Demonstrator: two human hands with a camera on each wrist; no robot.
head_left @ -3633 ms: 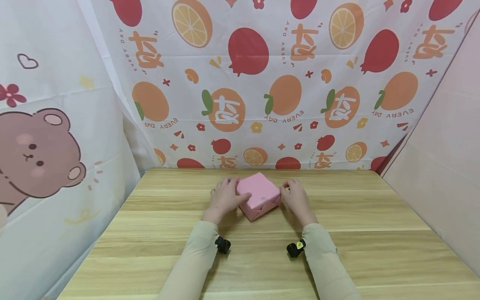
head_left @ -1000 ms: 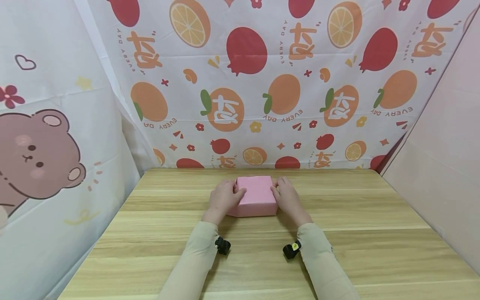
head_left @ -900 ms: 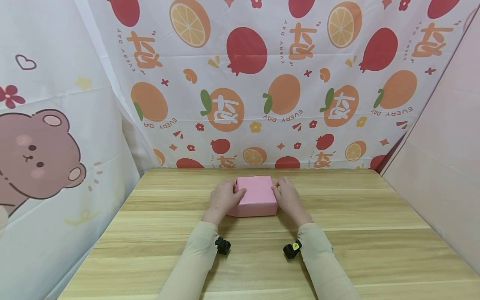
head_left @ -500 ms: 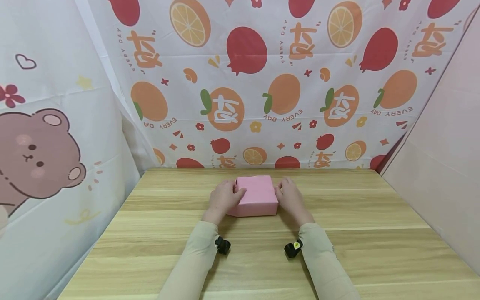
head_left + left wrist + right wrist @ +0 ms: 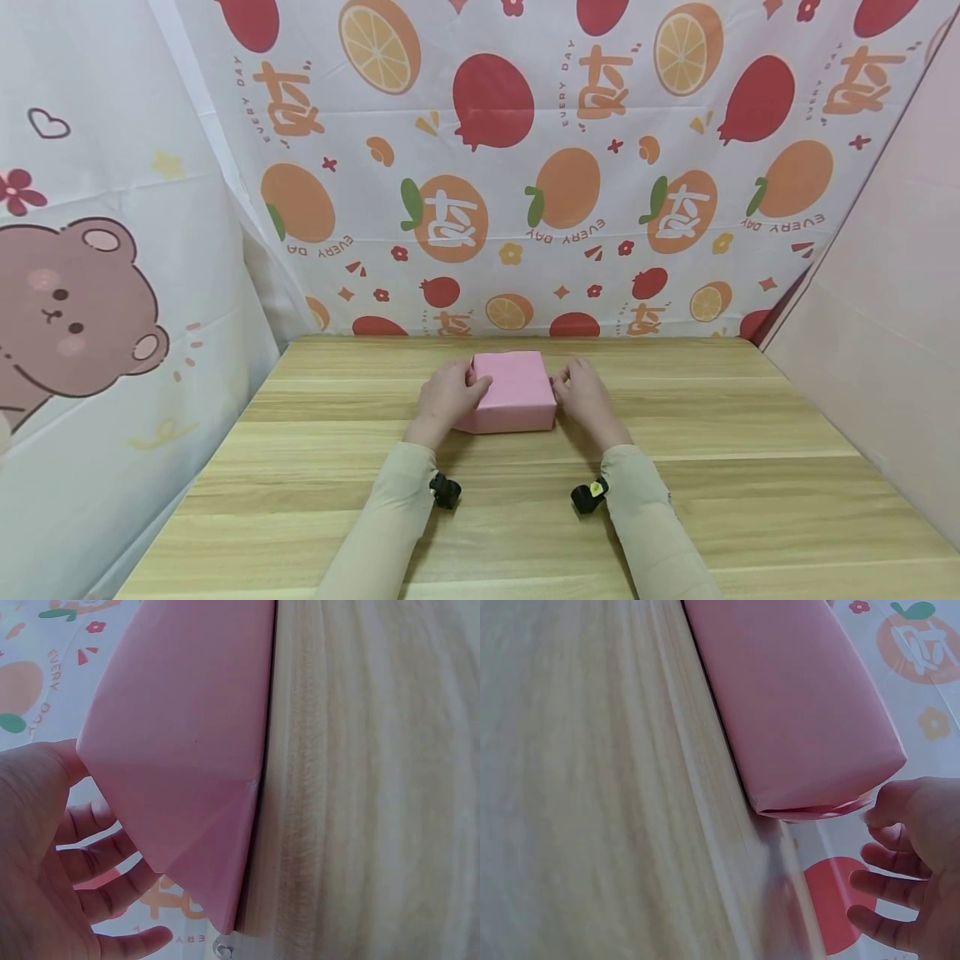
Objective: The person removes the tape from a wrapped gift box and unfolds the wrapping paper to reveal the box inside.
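A box wrapped in pink paper [image 5: 513, 379] sits on the wooden table, one long side facing me. At its left end, the paper sticks out as a pointed, unfolded flap [image 5: 214, 862]. My left hand [image 5: 446, 396] holds this end, thumb on the top edge and fingers behind the flap. The right end carries a folded-in paper flap [image 5: 817, 812], slightly gaping. Right beside that end is my right hand [image 5: 587, 396], its thumb and index finger close to the fold. In the right wrist view its other fingers are loosely bent, with nothing in them.
The wooden table [image 5: 337, 517] reaches back to a white fruit-print cloth [image 5: 510, 208]. A bear-print cloth [image 5: 210, 350] hangs on the left and a pale panel [image 5: 870, 333] stands on the right. Small black cameras sit at both wrists.
Since the oldest frame the box has turned from a corner-on pose to squared up. Over the last second my right thumb has slid off the top edge and the hand has shifted slightly right.
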